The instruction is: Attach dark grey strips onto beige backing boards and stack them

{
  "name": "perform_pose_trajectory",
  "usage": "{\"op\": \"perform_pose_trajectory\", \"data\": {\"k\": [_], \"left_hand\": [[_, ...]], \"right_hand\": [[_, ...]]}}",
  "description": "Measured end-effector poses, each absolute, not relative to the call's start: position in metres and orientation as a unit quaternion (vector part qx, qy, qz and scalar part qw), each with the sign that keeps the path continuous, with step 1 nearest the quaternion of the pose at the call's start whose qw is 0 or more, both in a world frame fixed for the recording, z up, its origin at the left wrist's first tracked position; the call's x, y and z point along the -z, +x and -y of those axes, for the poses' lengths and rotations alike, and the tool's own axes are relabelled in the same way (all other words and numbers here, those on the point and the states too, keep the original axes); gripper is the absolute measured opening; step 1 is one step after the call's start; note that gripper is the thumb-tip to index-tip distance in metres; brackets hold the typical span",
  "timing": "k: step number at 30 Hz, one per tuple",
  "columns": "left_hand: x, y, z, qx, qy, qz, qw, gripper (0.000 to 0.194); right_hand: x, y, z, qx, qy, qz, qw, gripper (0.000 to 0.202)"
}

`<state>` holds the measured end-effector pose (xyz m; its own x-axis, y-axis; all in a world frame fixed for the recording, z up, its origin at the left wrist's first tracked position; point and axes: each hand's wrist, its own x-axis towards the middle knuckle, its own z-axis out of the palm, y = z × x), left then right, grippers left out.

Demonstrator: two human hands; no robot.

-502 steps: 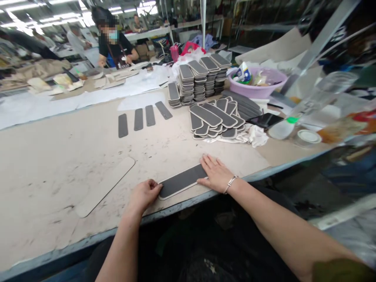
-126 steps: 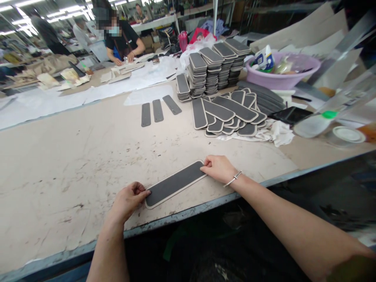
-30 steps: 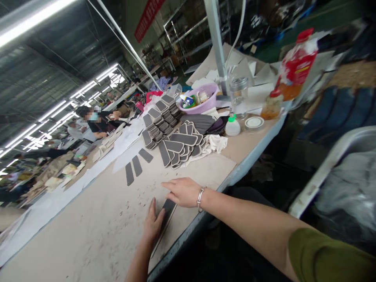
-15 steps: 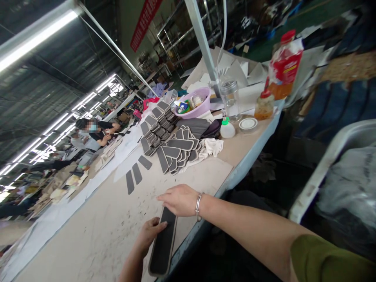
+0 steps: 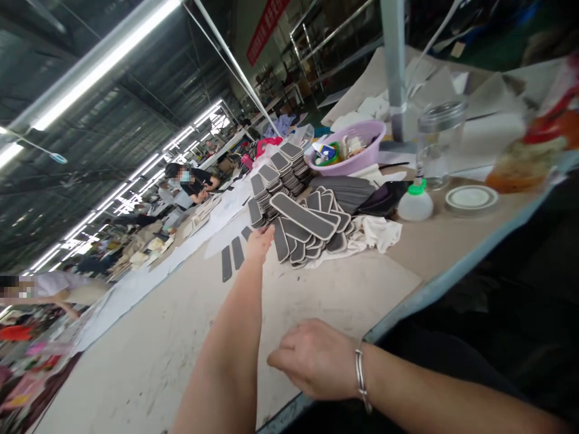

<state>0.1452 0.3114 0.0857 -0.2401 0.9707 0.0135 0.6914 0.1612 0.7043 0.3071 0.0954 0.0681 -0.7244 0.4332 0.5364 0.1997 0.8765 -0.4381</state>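
My left hand (image 5: 261,244) reaches out over the table to the left edge of a heap of dark grey strips with beige borders. Its fingers are stretched forward, apart from the long bordered strip (image 5: 304,217) lying slantwise on top. Another bordered strip (image 5: 281,242) in the heap is right beside the fingertips. Near the table's front edge is my right hand (image 5: 314,360), a bracelet on its wrist. Its fingers are curled, and anything inside them is hidden. Narrow dark strips (image 5: 227,263) lie left of my left hand.
Neat stacks of bordered strips (image 5: 281,161) stand behind the heap. A purple basin (image 5: 357,166) holds small items. To the right are a green-topped squeeze bottle (image 5: 415,202), a glass jar (image 5: 441,141), a round lid (image 5: 471,198) and a white cloth (image 5: 380,232). A person (image 5: 192,181) sits farther along.
My left hand has moved forward from the front edge to the heap. The strip both hands held has left the front edge, and a long strip now tops the heap. My right hand has curled.
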Motion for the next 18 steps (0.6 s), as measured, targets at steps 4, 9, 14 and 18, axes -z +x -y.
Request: {"op": "perform_pose_trajectory", "data": {"k": [4, 9, 14, 18], "left_hand": [[-0.055, 0.082, -0.298, -0.189, 0.579, -0.786, 0.101, 0.030], [-0.036, -0.017, -0.258, -0.040, 0.546, -0.837, -0.003, 0.028], [-0.029, -0.081, -0.257, 0.068, 0.535, -0.840, -0.057, 0.034], [-0.018, -0.103, -0.276, 0.127, 0.544, -0.826, -0.069, 0.035]], "right_hand": [[-0.065, 0.305, -0.094, -0.184, -0.172, 0.931, 0.265, 0.009], [-0.059, 0.296, -0.096, -0.208, -0.168, 0.938, 0.219, 0.004], [-0.046, 0.282, -0.101, -0.194, -0.169, 0.945, 0.202, 0.006], [-0.034, 0.272, -0.105, -0.182, -0.164, 0.948, 0.203, 0.010]]}}
